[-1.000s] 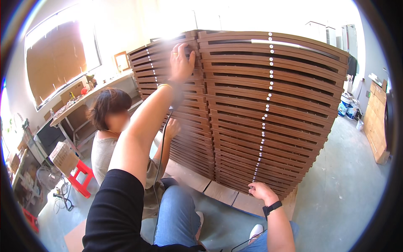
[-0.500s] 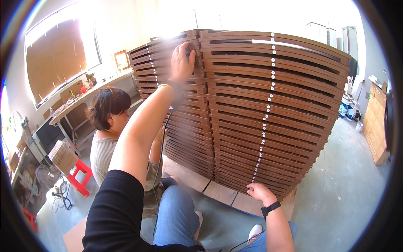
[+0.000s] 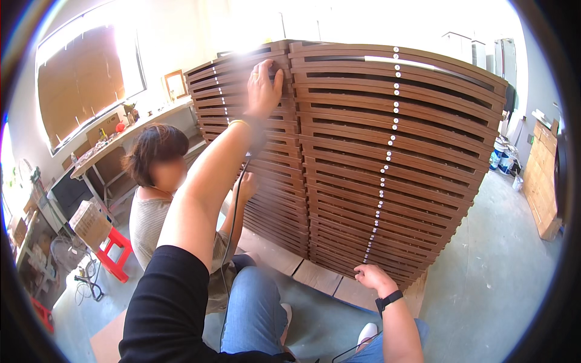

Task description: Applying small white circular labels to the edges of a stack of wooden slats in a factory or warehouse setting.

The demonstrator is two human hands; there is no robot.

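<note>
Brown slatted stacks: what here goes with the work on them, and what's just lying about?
With the work:
- brown slatted stacks
- white dots, above the right hand
- left hand, at the left stack

Probably just lying about:
- red stool
- blue-and-white buckets
- tan box

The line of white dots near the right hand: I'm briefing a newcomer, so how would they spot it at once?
Start from the tall brown slatted stacks filling the centre. On the right-hand stack, the line of white dots runs from the top down to the person's right hand. The other line, on the left-hand stack, meets the left forearm.
</note>
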